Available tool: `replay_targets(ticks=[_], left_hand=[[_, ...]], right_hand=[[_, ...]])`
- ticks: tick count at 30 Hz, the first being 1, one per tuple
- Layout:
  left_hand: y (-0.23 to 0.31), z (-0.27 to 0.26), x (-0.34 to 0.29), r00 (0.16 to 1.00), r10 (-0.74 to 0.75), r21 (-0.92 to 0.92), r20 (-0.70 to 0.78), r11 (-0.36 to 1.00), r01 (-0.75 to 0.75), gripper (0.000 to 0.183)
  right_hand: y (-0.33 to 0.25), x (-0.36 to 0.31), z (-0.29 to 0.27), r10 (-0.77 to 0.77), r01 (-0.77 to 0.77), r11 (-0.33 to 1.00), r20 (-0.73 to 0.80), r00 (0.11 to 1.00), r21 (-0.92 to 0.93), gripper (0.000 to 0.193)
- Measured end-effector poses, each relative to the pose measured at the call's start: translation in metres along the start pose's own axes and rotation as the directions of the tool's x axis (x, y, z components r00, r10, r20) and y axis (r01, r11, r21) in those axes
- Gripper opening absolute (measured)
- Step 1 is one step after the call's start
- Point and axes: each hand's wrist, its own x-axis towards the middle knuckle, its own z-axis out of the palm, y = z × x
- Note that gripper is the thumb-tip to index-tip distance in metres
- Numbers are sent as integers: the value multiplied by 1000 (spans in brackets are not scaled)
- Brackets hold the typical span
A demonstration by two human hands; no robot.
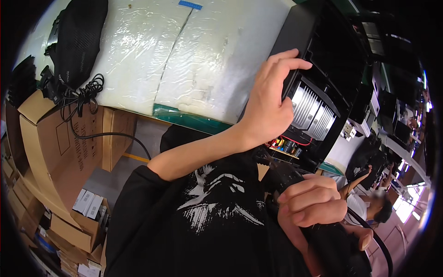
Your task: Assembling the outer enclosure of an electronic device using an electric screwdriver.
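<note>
My left hand [272, 99] grips the near wall of a black equipment case [295, 32], thumb on one side and bent fingers over the rim. Inside the case sit a silver finned heat sink [315, 108] and a circuit board [286, 147] with red wires and small coloured parts. Closed around a black corded power tool [288, 177] is my right hand [316, 201], close to my body. The tool's narrow front end points toward the board side of the case. Whether its tip touches anything I cannot tell.
Clear plastic film covers the white-topped bench [194, 55]. A black mesh-covered object [82, 41] and a bundled black cable [87, 92] lie at its left. Cardboard boxes [69, 147] stand below left. At right, a co-worker [369, 203] sits near another bench.
</note>
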Motion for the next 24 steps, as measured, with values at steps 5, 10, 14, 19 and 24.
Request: replay_targets(ticks=[5,10,14,19,24], left_hand=[[-1,-4,1,1000,2,-29,-5,1000,-2,62],[-5,-3,2,999,46,31,-11,998,-46,64],[-1,-2,3,999,-38,-63,21,997,39,67],[-18,-9,12,980,-64,-8,188,998,67,73],[-2,-43,50,868,-127,181,479,983,44,84]], right_hand=[[5,12,5,-12,13,999,-30,999,33,27],[7,19,9,-56,68,993,-122,991,92,47],[2,27,9,-126,153,979,-198,972,131,64],[-14,31,-5,-234,280,950,-280,931,135,78],[-79,-11,-75,-466,507,856,-576,672,-102,50]])
